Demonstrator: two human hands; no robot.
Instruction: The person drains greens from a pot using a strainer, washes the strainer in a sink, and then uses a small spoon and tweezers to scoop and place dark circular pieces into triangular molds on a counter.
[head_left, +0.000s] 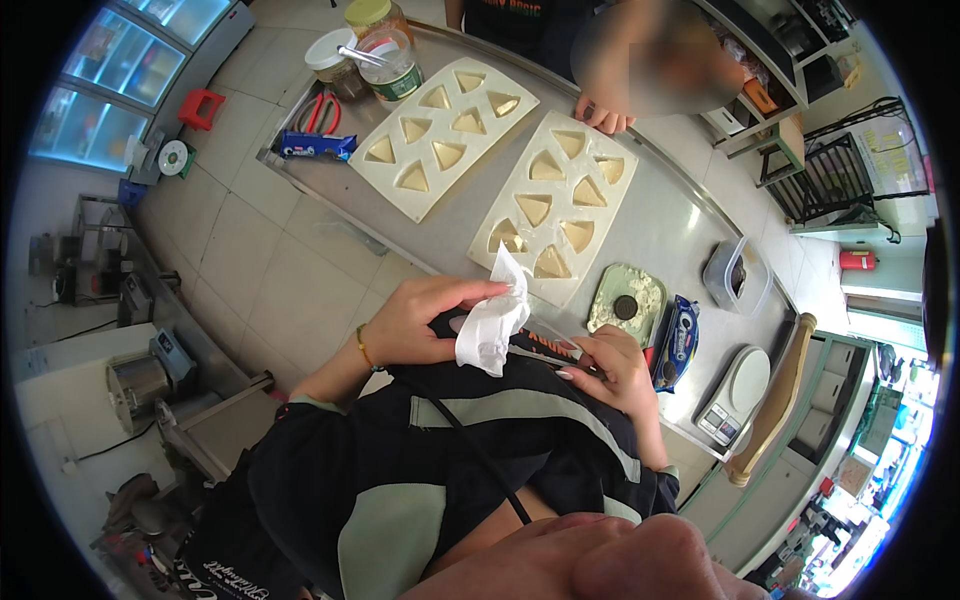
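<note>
My left hand (420, 315) pinches a crumpled white paper tissue (491, 326) in front of my apron. To its right, my right hand (611, 367) grips a thin, shiny flat tool (551, 331), whose exact kind I cannot tell. Beyond the hands lie two pale molds with wedge-shaped cavities, the nearer mold (559, 187) and the farther-left mold (442, 127); pale filling shows in the cavities. Just past my right hand, a green tray (645, 289) holds white crumbly matter and a dark round sandwich cookie (625, 307). A blue cookie packet (677, 345) lies beside it.
Lidded jars (334, 64), an open jar (390, 75), red-handled scissors (322, 112) and another blue packet (319, 145) stand at the far left. At right are a clear plastic tub (739, 276) and a kitchen scale (735, 397). Another person's hand (604, 116) rests at the table's far edge.
</note>
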